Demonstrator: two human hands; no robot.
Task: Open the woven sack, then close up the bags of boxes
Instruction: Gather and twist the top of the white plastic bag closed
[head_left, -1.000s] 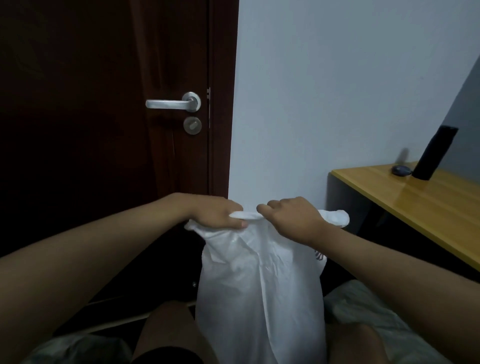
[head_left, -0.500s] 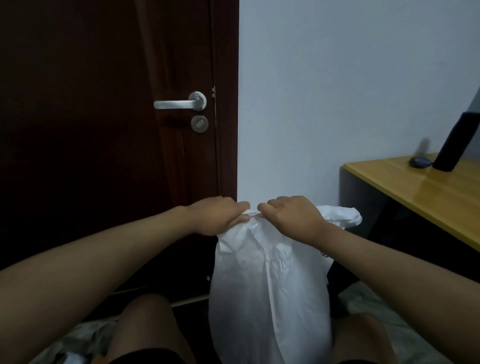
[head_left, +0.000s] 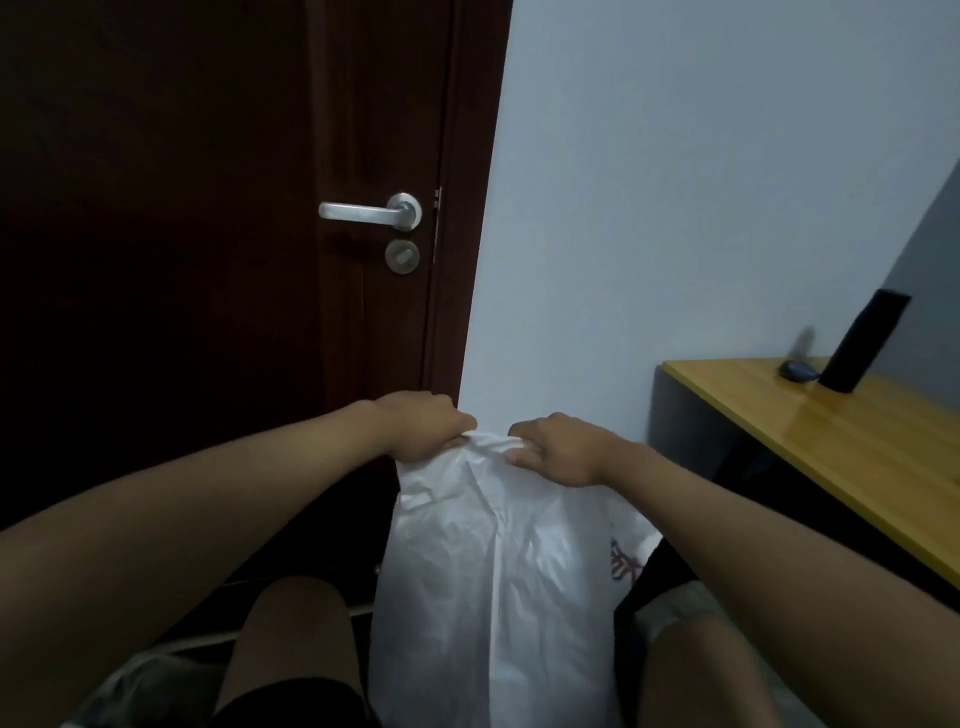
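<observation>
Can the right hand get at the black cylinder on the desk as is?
Probably not yet: the right hand grips the white sack top, and the black cylinder stands far back on the desk.

Place: a room in a home or a small office; which of the two cannot be told.
Door: a dark brown wooden door fills the left side, with a silver lever handle and a round lock just below it.
Wall: a plain pale wall meets the door frame.
Furniture: a yellow wooden desk stands at the right.
On the desk: a dark upright cylinder and a small dark object beside it.
</observation>
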